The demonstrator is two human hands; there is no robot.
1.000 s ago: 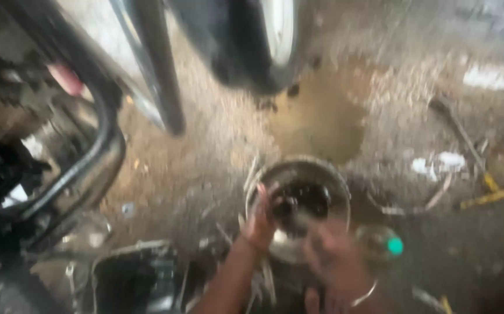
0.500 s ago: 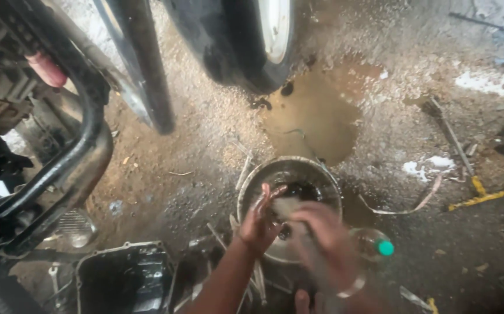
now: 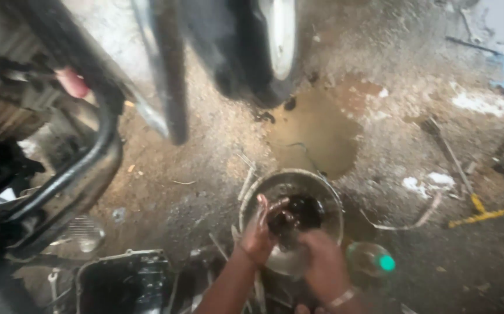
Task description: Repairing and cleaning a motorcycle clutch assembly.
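Both hands meet over a round metal bowl (image 3: pixel 291 216) that sits on the dirty workshop floor (image 3: pixel 380 134). The left hand (image 3: pixel 259 232) comes in from the lower left, its wet fingers (image 3: pixel 263 204) bent over the near-left rim, and they seem to close on a dark, oily part (image 3: pixel 298 212) that lies inside the bowl; the grip itself is blurred, so I cannot say how firmly it holds. The right hand (image 3: pixel 322 264) comes from below, a thin bangle (image 3: pixel 340 298) on its wrist, and its fingers point up and inward to the same dark part; whether they clamp it or only touch it I cannot tell, because the motion smears them. The part is just ahead of both hands, towards the far side of the bowl, and the left hand looks a little nearer to it. The part looks compact and I see no clear long axis. Just to the right of the bowl there is a clear bottle with a green cap (image 3: pixel 374 260), lying near the right hand. Beyond the bowl a brown puddle (image 3: pixel 316 131) spreads on the ground, and behind it stands a dark tyre with a pale rim (image 3: pixel 263 46). To the left, a black curved pipe (image 3: pixel 83 174) of a motorcycle passes, and below it a black open tray (image 3: pixel 125 282) rests on the floor. A yellow-handled tool (image 3: pixel 487 214) lies well apart on the right.
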